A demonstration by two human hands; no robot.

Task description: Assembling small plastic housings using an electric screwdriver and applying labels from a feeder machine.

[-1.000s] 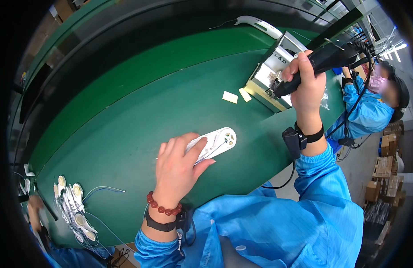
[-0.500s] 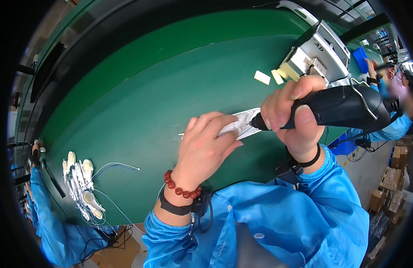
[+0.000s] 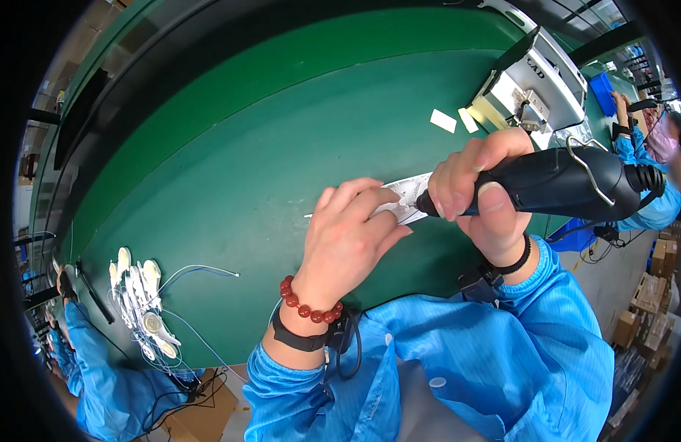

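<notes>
Gripping driver (image 3: 554,180) in right fingers (image 3: 445,193), left fingers (image 3: 355,204) holding white casing (image 3: 412,187), wide tabletop (image 3: 245,158) beyond

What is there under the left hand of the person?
A white part is partly under the left hand, over the green table. A stretch of its surface shows to the hand's right. What lies directly beneath the hand is covered, so I cannot tell.

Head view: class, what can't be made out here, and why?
All in the head view:
1. White part: both ends, covered by the left hand and right hand.
2. Black tool: whether its tip touches, too small.
3. Pile of white pieces: exact count, hidden by overlap.
</notes>
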